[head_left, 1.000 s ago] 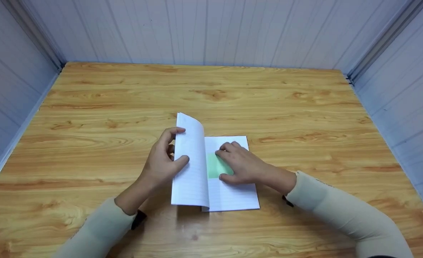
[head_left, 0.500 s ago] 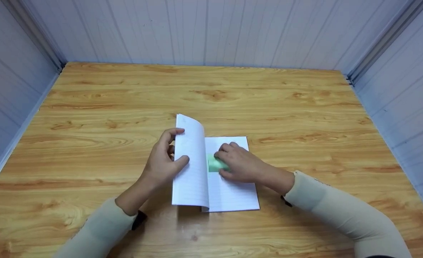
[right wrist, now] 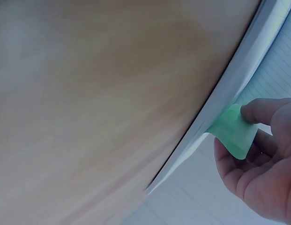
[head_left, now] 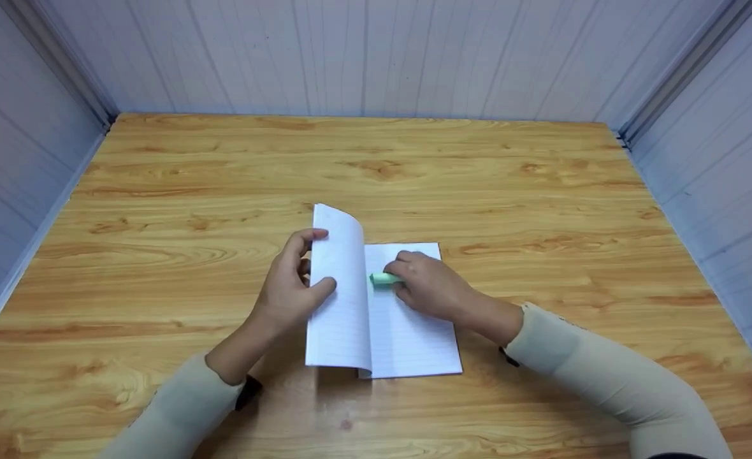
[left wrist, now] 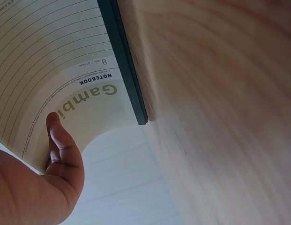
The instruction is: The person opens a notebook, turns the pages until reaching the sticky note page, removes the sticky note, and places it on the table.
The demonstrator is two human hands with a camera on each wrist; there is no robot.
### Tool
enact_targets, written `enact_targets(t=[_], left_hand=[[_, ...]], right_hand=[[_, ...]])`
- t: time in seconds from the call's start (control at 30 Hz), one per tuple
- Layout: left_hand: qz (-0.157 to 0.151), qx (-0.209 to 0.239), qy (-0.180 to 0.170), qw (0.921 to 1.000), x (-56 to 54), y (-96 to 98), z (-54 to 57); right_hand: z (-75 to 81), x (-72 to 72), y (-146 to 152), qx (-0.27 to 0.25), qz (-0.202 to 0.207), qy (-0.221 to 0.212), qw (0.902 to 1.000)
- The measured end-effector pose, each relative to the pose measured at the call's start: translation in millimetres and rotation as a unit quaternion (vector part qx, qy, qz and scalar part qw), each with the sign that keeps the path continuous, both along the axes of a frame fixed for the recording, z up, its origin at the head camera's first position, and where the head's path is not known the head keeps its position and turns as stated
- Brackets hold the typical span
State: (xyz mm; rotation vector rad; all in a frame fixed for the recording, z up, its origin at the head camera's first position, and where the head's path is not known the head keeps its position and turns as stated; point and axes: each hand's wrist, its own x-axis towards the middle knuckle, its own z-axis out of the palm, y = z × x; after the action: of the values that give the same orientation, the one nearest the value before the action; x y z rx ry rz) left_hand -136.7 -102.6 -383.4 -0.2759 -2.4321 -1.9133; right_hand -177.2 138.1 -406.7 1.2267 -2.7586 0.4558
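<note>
A lined notebook lies partly open on the table. With thumb and fingers my left hand grips its front cover and raised pages, keeping them bent up on the left. The left wrist view shows the pale printed cover and a dark spine strip. Over the right-hand page, my right hand pinches a small green sticky note between thumb and fingers. The note curls up from the page in the right wrist view; its end near the fold seems to touch the paper.
The wood-grain table surrounds the notebook on all sides. Pale panel walls stand along its back, left and right edges.
The green note, earlier lying flat on the page, is now lifted and curled in my right fingers, which closed and shifted slightly upward. My left hand has stayed in place.
</note>
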Motion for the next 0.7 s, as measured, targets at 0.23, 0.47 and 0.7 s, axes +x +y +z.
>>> enact_targets(t=[0.23,0.47,0.7], left_hand=[[0.010,-0.013,0.000,0.9999,-0.1,-1.8,-0.4],[0.006,-0.011,-0.001,0.9999,-0.2,-1.6,0.8],[0.002,-0.014,-0.008,0.9999,-0.2,-3.2,1.7]], right_hand=[[6.2,-1.4,1.6,-0.016,-0.021,0.007,0.9996],[20.7,-4.0,8.3,-0.039,-0.048,0.007,0.9980],[30.8,-6.8,29.9,-0.044,-0.066,0.015,0.9967]])
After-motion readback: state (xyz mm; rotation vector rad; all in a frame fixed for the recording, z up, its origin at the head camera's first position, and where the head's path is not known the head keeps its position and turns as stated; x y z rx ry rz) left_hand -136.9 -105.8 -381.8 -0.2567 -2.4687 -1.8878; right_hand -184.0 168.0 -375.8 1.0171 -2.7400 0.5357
